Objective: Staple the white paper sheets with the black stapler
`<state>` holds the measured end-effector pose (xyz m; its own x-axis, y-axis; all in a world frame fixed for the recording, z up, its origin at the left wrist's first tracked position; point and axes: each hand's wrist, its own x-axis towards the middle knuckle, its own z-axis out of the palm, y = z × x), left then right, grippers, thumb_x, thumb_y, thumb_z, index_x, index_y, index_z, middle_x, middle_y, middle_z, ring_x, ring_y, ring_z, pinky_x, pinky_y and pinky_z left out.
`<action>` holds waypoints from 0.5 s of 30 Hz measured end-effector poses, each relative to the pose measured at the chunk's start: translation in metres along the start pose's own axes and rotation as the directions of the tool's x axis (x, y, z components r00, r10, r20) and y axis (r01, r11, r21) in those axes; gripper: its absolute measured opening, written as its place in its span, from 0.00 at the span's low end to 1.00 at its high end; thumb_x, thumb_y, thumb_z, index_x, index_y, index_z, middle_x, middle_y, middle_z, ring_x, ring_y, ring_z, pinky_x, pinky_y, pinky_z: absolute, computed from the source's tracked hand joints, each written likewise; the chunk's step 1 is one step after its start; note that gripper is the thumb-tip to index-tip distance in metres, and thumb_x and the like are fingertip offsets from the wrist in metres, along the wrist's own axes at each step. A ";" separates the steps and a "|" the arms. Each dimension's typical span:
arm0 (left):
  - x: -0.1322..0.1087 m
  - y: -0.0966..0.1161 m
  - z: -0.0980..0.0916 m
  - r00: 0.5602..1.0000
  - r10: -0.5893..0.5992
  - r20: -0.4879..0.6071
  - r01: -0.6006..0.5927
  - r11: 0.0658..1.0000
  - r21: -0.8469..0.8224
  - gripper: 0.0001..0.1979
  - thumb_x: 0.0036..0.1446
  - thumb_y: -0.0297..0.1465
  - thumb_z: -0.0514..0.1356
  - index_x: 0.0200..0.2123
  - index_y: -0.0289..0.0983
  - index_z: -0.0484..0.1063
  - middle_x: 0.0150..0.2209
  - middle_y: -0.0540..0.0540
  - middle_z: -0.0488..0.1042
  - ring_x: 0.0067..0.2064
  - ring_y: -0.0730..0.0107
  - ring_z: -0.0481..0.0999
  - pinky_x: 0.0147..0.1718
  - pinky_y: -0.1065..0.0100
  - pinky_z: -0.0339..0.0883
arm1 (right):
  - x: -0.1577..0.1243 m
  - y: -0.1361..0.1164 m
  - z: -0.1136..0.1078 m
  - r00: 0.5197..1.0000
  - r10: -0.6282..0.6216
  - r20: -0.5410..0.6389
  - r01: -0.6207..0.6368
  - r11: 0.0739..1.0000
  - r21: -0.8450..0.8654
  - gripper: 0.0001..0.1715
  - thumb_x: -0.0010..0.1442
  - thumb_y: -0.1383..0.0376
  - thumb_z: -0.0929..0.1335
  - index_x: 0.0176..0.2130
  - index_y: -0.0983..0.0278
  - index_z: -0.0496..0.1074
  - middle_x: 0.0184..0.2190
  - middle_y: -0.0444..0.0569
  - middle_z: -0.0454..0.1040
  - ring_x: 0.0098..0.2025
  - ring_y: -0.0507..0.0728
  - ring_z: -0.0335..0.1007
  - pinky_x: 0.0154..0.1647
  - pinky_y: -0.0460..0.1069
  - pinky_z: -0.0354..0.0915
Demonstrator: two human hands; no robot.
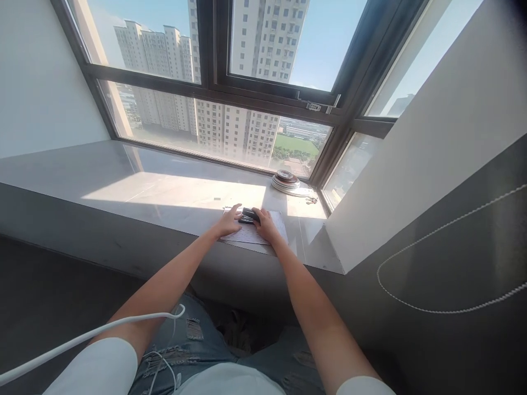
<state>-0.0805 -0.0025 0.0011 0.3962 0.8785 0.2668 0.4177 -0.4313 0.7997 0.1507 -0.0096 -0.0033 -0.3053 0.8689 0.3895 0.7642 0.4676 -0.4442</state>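
Note:
A black stapler-like object (pixel 249 215) rests over paper sheets (pixel 251 235) on the window sill. My right hand (pixel 265 224) has its fingers wrapped round the right end of this black object. At its left end is my left hand (pixel 229 221), with thumb and fingers spread apart and the fingertips close to the object. The sheets lie flat under both hands, near the front edge of the sill, and some writing or print shows on them.
A stack of round plates or lids (pixel 286 181) stands by the window corner, with a small dark item (pixel 312 201) beside it. A small strip (pixel 217 198) lies behind the paper. A white cable (pixel 90 334) crosses my left arm; a beaded cord (pixel 411 307) hangs at right.

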 end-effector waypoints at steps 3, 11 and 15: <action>-0.008 -0.013 -0.016 0.996 0.037 0.078 -0.046 0.992 0.120 0.40 0.56 0.34 0.68 0.71 0.41 0.61 0.59 0.33 0.79 0.65 0.42 0.75 0.60 0.44 0.71 | -0.001 0.000 -0.001 0.999 -0.037 -0.020 0.038 0.998 0.052 0.27 0.67 0.67 0.67 0.64 0.57 0.67 0.54 0.53 0.72 0.58 0.63 0.66 0.61 0.58 0.64; -0.032 -0.032 -0.039 0.993 0.089 0.073 -0.110 0.922 0.372 0.22 0.69 0.45 0.57 0.59 0.44 0.78 0.66 0.41 0.73 0.71 0.46 0.67 0.68 0.48 0.64 | -0.005 0.001 -0.005 0.991 0.020 -0.129 0.006 0.980 0.200 0.19 0.63 0.59 0.71 0.53 0.60 0.74 0.50 0.52 0.77 0.50 0.61 0.74 0.52 0.55 0.69; -0.027 -0.030 -0.041 0.996 0.066 0.057 -0.082 0.933 0.349 0.22 0.66 0.47 0.59 0.56 0.45 0.80 0.64 0.41 0.75 0.69 0.44 0.69 0.64 0.48 0.68 | -0.003 0.003 -0.006 0.983 0.081 -0.163 -0.024 0.946 0.324 0.20 0.65 0.53 0.69 0.52 0.59 0.75 0.49 0.52 0.80 0.50 0.62 0.75 0.53 0.55 0.70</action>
<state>-0.1372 -0.0047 -0.0077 0.4691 0.8350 0.2876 0.6430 -0.5462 0.5368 0.1576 -0.0114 -0.0007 -0.1457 0.8657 0.4789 0.5456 0.4741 -0.6910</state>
